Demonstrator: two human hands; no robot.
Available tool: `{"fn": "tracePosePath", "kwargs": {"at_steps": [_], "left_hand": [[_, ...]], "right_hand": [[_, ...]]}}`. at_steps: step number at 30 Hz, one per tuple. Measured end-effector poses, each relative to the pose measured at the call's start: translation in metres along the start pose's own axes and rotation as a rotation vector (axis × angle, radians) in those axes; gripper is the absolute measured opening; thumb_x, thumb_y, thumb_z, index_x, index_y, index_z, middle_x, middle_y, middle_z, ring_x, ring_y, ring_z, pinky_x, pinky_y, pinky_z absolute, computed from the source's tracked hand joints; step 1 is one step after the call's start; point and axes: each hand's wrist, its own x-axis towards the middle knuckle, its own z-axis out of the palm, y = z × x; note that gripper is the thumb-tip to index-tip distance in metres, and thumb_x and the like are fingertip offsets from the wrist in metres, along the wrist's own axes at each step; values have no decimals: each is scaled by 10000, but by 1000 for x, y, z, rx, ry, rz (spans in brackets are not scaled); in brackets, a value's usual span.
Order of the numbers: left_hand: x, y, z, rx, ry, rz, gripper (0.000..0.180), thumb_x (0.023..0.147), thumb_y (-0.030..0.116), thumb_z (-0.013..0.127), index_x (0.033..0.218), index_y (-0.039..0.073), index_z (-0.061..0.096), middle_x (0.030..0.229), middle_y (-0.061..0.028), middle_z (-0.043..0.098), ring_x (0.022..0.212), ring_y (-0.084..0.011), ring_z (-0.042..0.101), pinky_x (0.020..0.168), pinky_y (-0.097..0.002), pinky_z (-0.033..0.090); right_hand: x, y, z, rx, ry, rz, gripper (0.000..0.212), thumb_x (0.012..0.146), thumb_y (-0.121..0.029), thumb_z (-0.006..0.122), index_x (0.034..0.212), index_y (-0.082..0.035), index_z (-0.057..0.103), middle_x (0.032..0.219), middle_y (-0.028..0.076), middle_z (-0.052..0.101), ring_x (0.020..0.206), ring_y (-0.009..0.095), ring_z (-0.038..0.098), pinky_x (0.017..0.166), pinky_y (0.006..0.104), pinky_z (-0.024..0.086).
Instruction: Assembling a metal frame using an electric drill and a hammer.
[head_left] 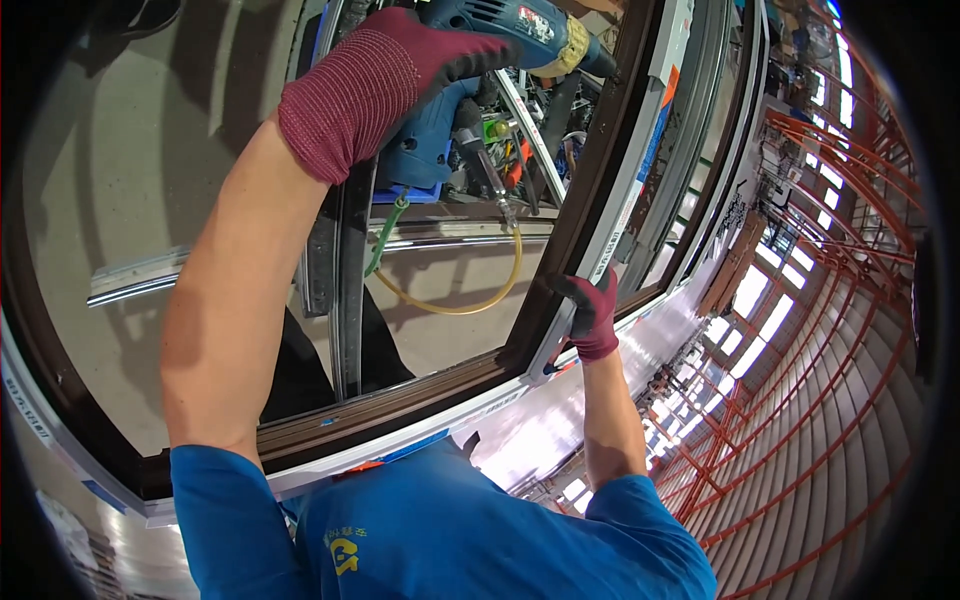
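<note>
A blue power drill [545, 35] with a cream-yellow collar is in my left hand [385, 85], which wears a maroon glove with dark fingertips. The glove covers part of the drill's body, and the blue handle shows below. Its dark front end points right and meets or nearly meets the dark brown upright of a window frame [575, 215]; which of the two I cannot tell. My right hand [595, 315], gloved alike, grips that upright's silver-edged side near the lower corner. Its dark fingertips lie over the brown face.
Beneath the frame's opening, loose tools and small parts [525, 140] lie in a heap. A yellow hose [455, 310] loops below them, near a green cord [385, 235]. Metal rails [345, 290] cross under the frame. More framed sections [690, 130] stand at the right.
</note>
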Motion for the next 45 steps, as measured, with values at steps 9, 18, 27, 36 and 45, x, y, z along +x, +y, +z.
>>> {"fn": "tracePosePath", "kwargs": {"at_steps": [9, 18, 27, 36, 45], "left_hand": [[7, 14, -7, 202, 56, -59, 386, 941, 349, 755, 1087, -8, 761, 819, -122, 739, 681, -199, 695, 623, -342, 558], [4, 20, -5, 203, 125, -58, 445, 928, 353, 769, 1027, -80, 735, 852, -133, 742, 703, -182, 697, 631, -342, 554], [10, 14, -12, 276, -38, 19, 318, 1002, 270, 681, 1162, 1, 738, 920, -169, 751, 781, -222, 725, 730, -359, 573], [47, -40, -32, 1002, 142, 1453, 282, 1034, 186, 596, 1277, 96, 708, 962, -209, 738, 831, -311, 736, 777, -385, 583], [-10, 21, -4, 78, 21, 32, 348, 1029, 336, 643, 1122, 8, 712, 866, -115, 733, 754, -207, 712, 695, -348, 590]], "right_hand": [[-1, 12, -1, 97, 57, 66, 376, 683, -268, 867, 999, -78, 793, 1070, 159, 681, 1040, 363, 670, 909, 444, 534], [3, 14, 1, 65, 34, -3, 334, 746, -259, 839, 994, -44, 779, 1074, 175, 671, 1038, 384, 682, 893, 461, 544], [3, 19, 0, 116, 36, 10, 291, 746, -136, 834, 1000, -17, 759, 1159, 199, 641, 1082, 362, 690, 899, 430, 577], [8, 17, 6, 51, -9, -77, 331, 863, -42, 673, 1179, 50, 634, 1079, 122, 698, 940, 235, 721, 844, 351, 609], [6, 7, 14, 96, 19, -100, 296, 811, -24, 738, 1102, -8, 689, 1089, 195, 673, 932, 335, 720, 801, 381, 589]]}}
